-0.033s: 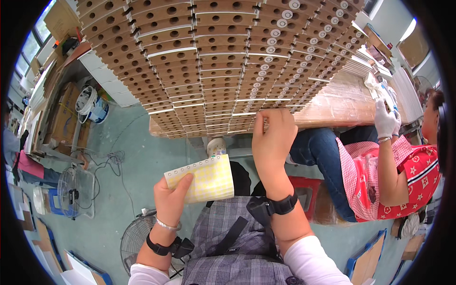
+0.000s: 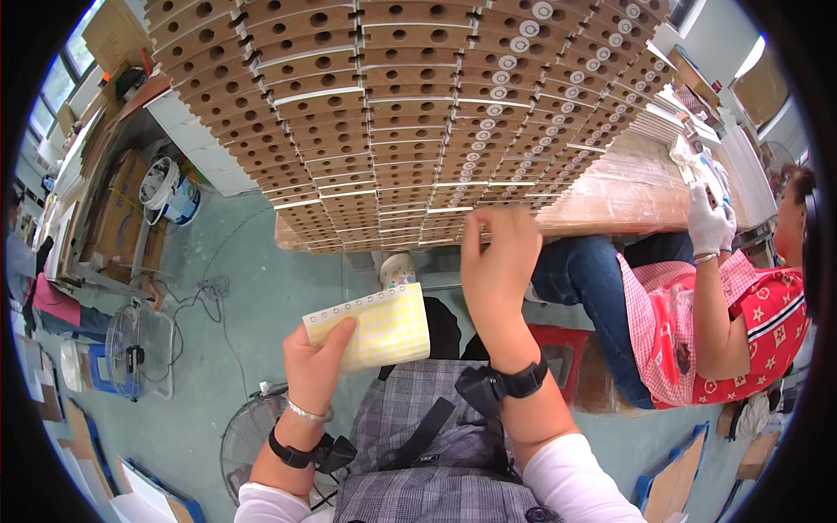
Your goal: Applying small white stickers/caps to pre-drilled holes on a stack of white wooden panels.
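My left hand [image 2: 316, 366] grips a sheet of stickers [image 2: 384, 336], patterned in yellow and white, with a row of small rings along its upper edge. The thumb lies on top of the sheet. At the lower edge of a big array of brown slats [image 2: 410, 139] is my right hand [image 2: 501, 270], its fingers bent and drawn together. Whatever its fingertips hold is hidden or too small to name. Round holes run across the slats, and white ring-shaped stickers [image 2: 491, 110] mark some columns on the right side.
A co-worker with a white-gloved hand [image 2: 711, 222] sits at the right, beside the wrapped table [image 2: 628, 192]. On the floor stand a white bucket [image 2: 179, 200], a fan [image 2: 131, 349] with loose cables, and another fan [image 2: 253, 436] near my left forearm. A red stool [image 2: 558, 344] is at my right.
My right hand has shifted slightly left and down along the slats' lower edge. My left hand and the sticker sheet have hardly moved.
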Tool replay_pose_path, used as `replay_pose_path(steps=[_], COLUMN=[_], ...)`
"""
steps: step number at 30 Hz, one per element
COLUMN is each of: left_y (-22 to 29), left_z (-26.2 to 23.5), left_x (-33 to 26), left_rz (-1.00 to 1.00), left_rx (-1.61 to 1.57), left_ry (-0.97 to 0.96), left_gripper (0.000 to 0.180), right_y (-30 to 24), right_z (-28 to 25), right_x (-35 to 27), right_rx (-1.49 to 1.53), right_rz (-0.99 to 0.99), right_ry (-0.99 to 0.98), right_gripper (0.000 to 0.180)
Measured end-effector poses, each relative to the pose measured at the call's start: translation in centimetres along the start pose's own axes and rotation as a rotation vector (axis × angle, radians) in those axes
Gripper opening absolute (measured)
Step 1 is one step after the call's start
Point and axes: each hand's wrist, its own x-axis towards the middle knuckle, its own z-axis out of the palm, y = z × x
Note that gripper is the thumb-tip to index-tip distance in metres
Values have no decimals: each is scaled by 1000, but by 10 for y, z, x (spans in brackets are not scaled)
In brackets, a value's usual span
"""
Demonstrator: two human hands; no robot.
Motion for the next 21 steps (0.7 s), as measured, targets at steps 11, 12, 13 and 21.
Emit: replay_pose_path(steps=[11,12,13,21], left_y=[4,3,4,0], left_z=[15,15,16,20], left_x=[-2,-3,-2,7], left_rz=[-4,-5,-6,-61], left_rx=[45,43,40,-60], left_ry=[-47,-50,-54,-23], left_gripper=[16,16,15,18], right_y=[-13,-11,-10,-1], right_z=[-33,-32,-32,-10], right_x=[-27,-28,-28,-33], right_rx=[237,204,204,452], right_rz=[-338,-388,-387,-151], right_ry=[-413,-406,-405,-302], right_gripper=[10,11,11,13])
